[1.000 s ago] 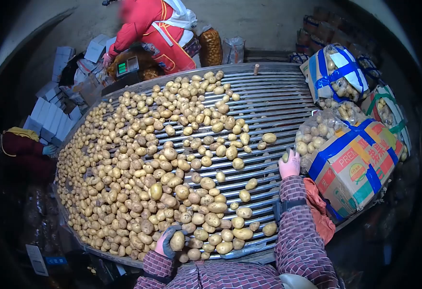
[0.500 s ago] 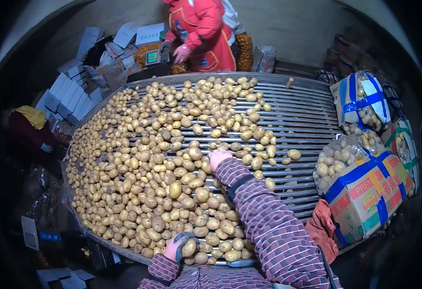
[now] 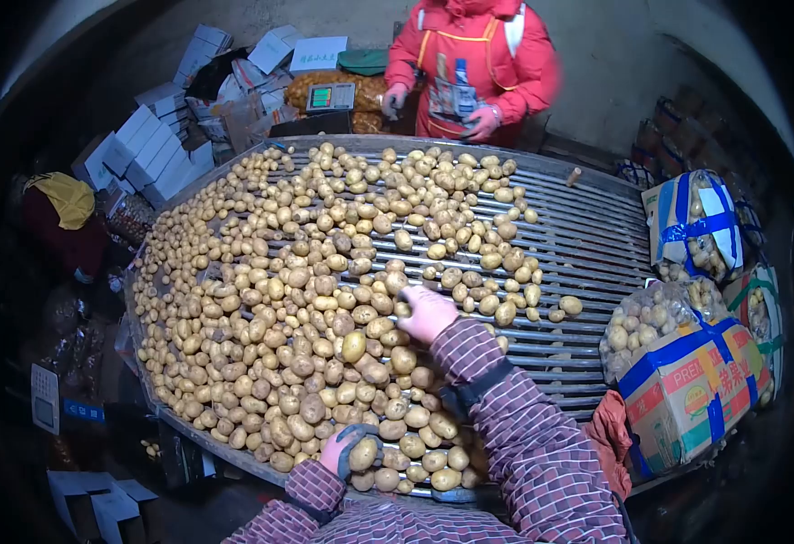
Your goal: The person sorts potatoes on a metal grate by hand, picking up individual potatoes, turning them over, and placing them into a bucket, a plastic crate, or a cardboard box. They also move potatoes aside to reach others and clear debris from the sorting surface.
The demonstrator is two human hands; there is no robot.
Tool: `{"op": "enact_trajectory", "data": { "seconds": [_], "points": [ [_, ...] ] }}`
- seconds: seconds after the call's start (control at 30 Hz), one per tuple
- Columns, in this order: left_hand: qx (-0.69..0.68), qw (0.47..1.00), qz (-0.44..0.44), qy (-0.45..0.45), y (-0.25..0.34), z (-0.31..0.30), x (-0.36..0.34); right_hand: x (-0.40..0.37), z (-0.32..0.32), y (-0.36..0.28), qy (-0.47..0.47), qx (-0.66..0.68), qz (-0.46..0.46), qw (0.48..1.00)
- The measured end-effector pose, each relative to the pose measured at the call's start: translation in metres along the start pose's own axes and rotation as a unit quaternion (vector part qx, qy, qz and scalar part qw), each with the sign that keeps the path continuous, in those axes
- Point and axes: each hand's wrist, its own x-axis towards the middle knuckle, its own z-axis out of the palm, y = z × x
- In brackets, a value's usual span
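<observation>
Many loose potatoes point(image 3: 279, 363) cover the left and middle of a slatted metal sorting table point(image 3: 587, 263). My left hand point(image 3: 340, 448), in a pink glove with a dark palm, is closed around a potato point(image 3: 363, 454) at the near edge. Farther forward, my right hand point(image 3: 428, 314) is at the right border of the pile, back of the glove up. Its fingers point left and curl downward beside several potatoes. The fingertips are mostly hidden, so I cannot make out whether they grip anything.
Taped cartons of potatoes point(image 3: 691, 390) stand along the right edge by a red cloth point(image 3: 608, 435). Across the table a co-worker in red point(image 3: 474, 72) stands near a digital scale point(image 3: 331, 97). White boxes point(image 3: 147, 150) are stacked at the far left. Another person point(image 3: 66, 218) is at left.
My view has shifted somewhat. My right hand has drawn back slightly from the potatoes; my left still holds its potato. The co-worker has straightened and moved right, away from the scale.
</observation>
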Motion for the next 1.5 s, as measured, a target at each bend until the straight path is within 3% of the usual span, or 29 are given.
{"op": "enact_trajectory", "data": {
  "seconds": [0.03,0.1,0.13,0.2,0.23,0.27,0.3,0.37,0.43,0.5,0.57,0.6,0.63,0.7,0.77,0.83,0.87,0.9,1.03,1.07,1.13,1.17,1.2,1.27,1.33,1.37,1.43,1.47,1.5],
  "points": [
    [-0.002,1.0,-0.02,-0.012,0.01,0.003,-0.003,0.001,0.021,-0.005,-0.004,0.007,-0.038,0.999],
    [0.162,0.984,0.071,-0.002,0.022,0.008,-0.006,-0.021,0.006,-0.058,-0.151,-0.106,0.011,0.983],
    [0.265,0.949,0.171,0.002,0.019,0.005,-0.001,-0.022,0.011,-0.067,-0.136,-0.112,0.037,0.984],
    [0.158,0.974,0.159,0.041,0.027,0.006,0.009,-0.016,0.032,-0.069,-0.132,-0.134,0.082,0.979],
    [0.075,0.985,0.142,0.067,0.036,0.006,0.018,-0.003,0.036,-0.058,-0.194,-0.14,0.05,0.97],
    [0.054,0.981,0.163,0.092,0.05,0.003,0.03,-0.001,0.024,-0.063,-0.212,-0.128,0.08,0.966],
    [0.158,0.945,0.256,0.129,0.067,-0.004,0.044,-0.001,0.013,-0.07,-0.228,-0.116,0.109,0.96],
    [0.269,0.893,0.321,0.168,0.091,-0.023,0.087,0.035,0.076,-0.004,-0.222,-0.084,0.073,0.969],
    [0.471,0.842,0.217,0.15,0.116,-0.031,0.119,0.025,0.057,-0.024,-0.248,-0.092,0.112,0.958],
    [0.541,0.802,0.217,0.126,0.12,-0.02,0.131,0.023,0.057,-0.023,-0.235,-0.048,0.117,0.964],
    [0.521,0.825,0.218,0.008,0.119,-0.024,0.145,-0.005,0.032,-0.064,-0.183,-0.019,0.154,0.971],
    [0.478,0.847,0.232,0.015,0.118,-0.028,0.142,-0.008,0.047,-0.055,-0.121,0.005,0.177,0.977],
    [0.329,0.909,0.255,-0.003,0.079,-0.049,0.183,-0.015,0.043,-0.066,-0.075,0.078,0.16,0.981],
    [0.134,0.956,0.258,-0.047,0.088,-0.045,0.15,-0.027,0.039,-0.098,0.0,0.235,0.123,0.964],
    [-0.008,0.962,0.269,-0.045,0.111,-0.052,0.111,-0.03,0.046,-0.132,0.03,0.496,0.133,0.858],
    [0.025,0.937,0.348,0.005,0.124,-0.082,0.078,-0.025,0.067,-0.159,0.007,0.57,0.111,0.814],
    [0.032,0.949,0.315,-0.008,0.14,-0.104,0.052,-0.023,0.085,-0.169,-0.001,0.602,0.072,0.795],
    [0.018,0.95,0.312,-0.019,0.146,-0.128,0.03,-0.022,0.089,-0.208,-0.035,0.688,0.093,0.719],
    [0.014,0.965,0.258,0.047,0.133,-0.227,-0.073,-0.016,0.179,-0.286,-0.215,0.734,0.111,0.634],
    [0.029,0.964,0.25,0.087,0.119,-0.25,-0.099,-0.021,0.192,-0.305,-0.201,0.542,-0.096,0.811],
    [0.01,0.958,0.239,0.157,0.113,-0.287,-0.15,-0.018,0.215,-0.361,-0.346,0.682,0.176,0.62],
    [-0.025,0.953,0.235,0.19,0.115,-0.299,-0.175,-0.004,0.244,-0.371,-0.345,0.604,0.105,0.711],
    [-0.089,0.94,0.247,0.219,0.128,-0.309,-0.195,0.015,0.246,-0.394,-0.322,0.494,-0.146,0.794],
    [-0.08,0.911,0.306,0.264,0.157,-0.353,-0.214,0.068,0.249,-0.451,-0.248,0.299,-0.435,0.813],
    [-0.07,0.886,0.357,0.287,0.202,-0.416,-0.221,0.137,0.282,-0.513,-0.175,0.234,-0.514,0.807],
    [-0.119,0.852,0.386,0.334,0.228,-0.44,-0.223,0.158,0.275,-0.556,-0.175,0.182,-0.47,0.846],
    [-0.088,0.79,0.386,0.469,0.253,-0.504,-0.22,0.181,0.268,-0.602,-0.262,0.321,-0.272,0.869],
    [-0.104,0.786,0.357,0.494,0.244,-0.553,-0.216,0.188,0.279,-0.616,-0.319,0.445,-0.066,0.834],
    [-0.213,0.805,0.407,0.376,0.224,-0.589,-0.219,0.195,0.286,-0.628,-0.357,0.54,0.143,0.749]
  ]
}}
